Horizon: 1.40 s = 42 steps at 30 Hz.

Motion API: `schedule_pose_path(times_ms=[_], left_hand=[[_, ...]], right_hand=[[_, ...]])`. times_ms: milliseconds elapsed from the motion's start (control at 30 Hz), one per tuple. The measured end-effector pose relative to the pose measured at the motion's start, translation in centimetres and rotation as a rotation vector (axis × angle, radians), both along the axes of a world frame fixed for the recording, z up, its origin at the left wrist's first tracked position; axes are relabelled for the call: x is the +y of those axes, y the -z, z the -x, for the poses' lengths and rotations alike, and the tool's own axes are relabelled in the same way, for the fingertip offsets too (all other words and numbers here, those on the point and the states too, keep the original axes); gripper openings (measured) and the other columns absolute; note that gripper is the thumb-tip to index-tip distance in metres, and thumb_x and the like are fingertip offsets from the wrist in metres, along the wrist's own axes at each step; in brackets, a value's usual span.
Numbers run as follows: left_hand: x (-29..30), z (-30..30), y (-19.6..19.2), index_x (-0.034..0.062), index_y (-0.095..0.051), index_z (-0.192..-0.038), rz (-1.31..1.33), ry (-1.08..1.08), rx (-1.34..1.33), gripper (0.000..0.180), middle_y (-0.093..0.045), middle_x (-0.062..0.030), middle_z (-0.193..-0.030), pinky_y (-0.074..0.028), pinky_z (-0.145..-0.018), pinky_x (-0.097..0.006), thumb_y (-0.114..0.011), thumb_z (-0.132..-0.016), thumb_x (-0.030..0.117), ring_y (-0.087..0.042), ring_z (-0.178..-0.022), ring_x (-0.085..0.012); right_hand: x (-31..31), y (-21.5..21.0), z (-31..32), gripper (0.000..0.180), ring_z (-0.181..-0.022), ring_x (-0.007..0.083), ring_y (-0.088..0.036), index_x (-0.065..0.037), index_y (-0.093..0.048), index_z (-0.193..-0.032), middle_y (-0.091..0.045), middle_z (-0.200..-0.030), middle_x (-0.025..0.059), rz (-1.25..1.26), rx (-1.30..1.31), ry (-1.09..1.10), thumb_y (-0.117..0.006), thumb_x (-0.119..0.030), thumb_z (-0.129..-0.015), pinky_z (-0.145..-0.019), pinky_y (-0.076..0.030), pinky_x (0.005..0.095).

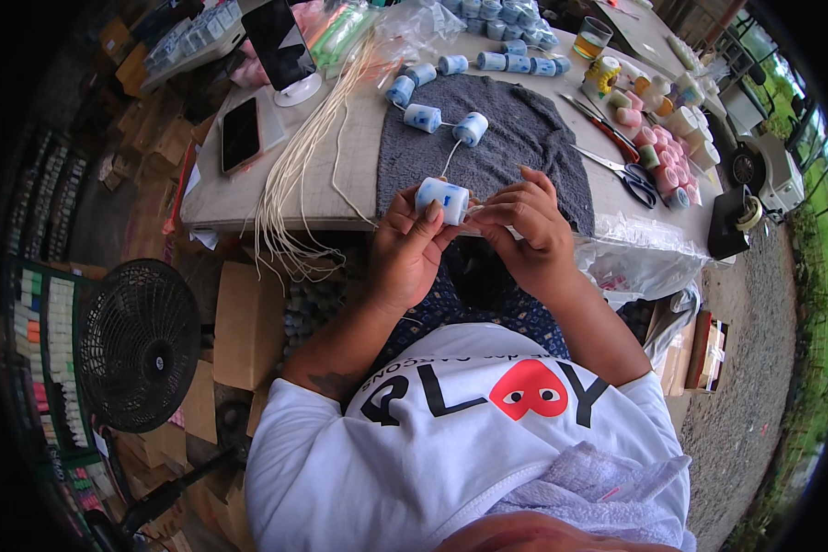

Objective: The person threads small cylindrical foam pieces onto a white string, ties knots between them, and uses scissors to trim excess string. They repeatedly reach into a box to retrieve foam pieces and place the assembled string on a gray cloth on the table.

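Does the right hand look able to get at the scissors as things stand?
Likely yes: the scissors lie uncovered near the dark cloth, nothing apparent in the way. The right hand is busy at the blue-and-white cylinder, so it might need freeing first.

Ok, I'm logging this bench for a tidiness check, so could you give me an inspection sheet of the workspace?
Surface: pale table, partly covered by a dark grey towel.
Work pieces: one blue-and-white cylinder in hand; similar strung cylinders curve across towel and table.
Clutter: scissors, red-handled tool, pink cylinders, glass with amber liquid, flat-lying phone.
Hands: left hand grips the cylinder; right hand has its fingertips at the cylinder's right end, what they pinch unclear.
Cables: nothing seen for certain; pale cords hang over the table's near edge.
Surroundings: black fan and cardboard left; gravel and grass right.
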<state>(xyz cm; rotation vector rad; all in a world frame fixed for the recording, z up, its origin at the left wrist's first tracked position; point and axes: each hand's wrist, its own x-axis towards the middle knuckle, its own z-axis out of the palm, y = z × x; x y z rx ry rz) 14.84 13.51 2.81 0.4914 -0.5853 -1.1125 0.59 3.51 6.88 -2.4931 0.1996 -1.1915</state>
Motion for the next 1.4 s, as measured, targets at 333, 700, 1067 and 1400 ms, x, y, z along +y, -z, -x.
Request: schedule_pose_path(times_ms=[333, 700, 1067, 1400], left_hand=[[0.0, 0.1, 0.3, 0.005, -0.046, -0.119, -0.026, -0.034, 0.012, 0.033, -0.059, -0.0111, -0.113, -0.049, -0.093, -0.033, -0.06, -0.091, 0.013, -0.059, -0.105, -0.0198], [-0.6, 1.4, 1.2, 0.0025, -0.038, -0.131, 0.033, -0.308, -0.596, 0.053, -0.051, -0.0151, -0.125, -0.047, -0.096, -0.034, -0.063, -0.085, -0.003, -0.054, -0.113, -0.0207], [-0.1, 0.1, -1.1, 0.0008, -0.061, -0.113, 0.199, -0.665, -1.322, 0.024, -0.05, -0.0231, -0.127, -0.047, -0.092, -0.04, -0.057, -0.089, 0.003, -0.055, -0.114, -0.0357], [0.4, -3.0, -11.3, -0.002, -0.057, -0.091, 0.403, -1.033, -1.149, 0.024, -0.053, -0.0163, -0.121, -0.032, -0.106, -0.044, -0.04, -0.099, 0.012, -0.043, -0.126, -0.0305]], right_hand=[[-0.2, 0.5, 0.8, 0.029, -0.086, 0.0222, -0.062, -0.009, -0.064, -0.1, -0.065, -0.092, 0.0046, -0.08, 0.013, -0.062, -0.069, 0.002, -0.074, -0.09, -0.043, 0.0435], [0.8, 1.0, 0.4, 0.05, -0.094, 0.0301, -0.063, -0.003, -0.052, -0.121, -0.065, -0.102, 0.0138, -0.198, 0.11, 0.103, -0.066, 0.005, -0.074, -0.083, -0.049, 0.0384], [1.6, 2.1, 0.6, 0.055, -0.107, 0.0345, -0.056, -0.005, -0.053, -0.122, -0.057, -0.117, 0.0152, -0.216, 0.033, 0.081, -0.072, -0.005, -0.07, -0.093, -0.042, 0.0449], [-14.9, -0.4, -3.2, 0.045, -0.116, 0.0289, -0.049, -0.018, -0.056, -0.12, -0.056, -0.118, 0.0077, 0.074, -0.035, 0.476, -0.07, -0.017, -0.077, -0.097, -0.035, 0.0456]])
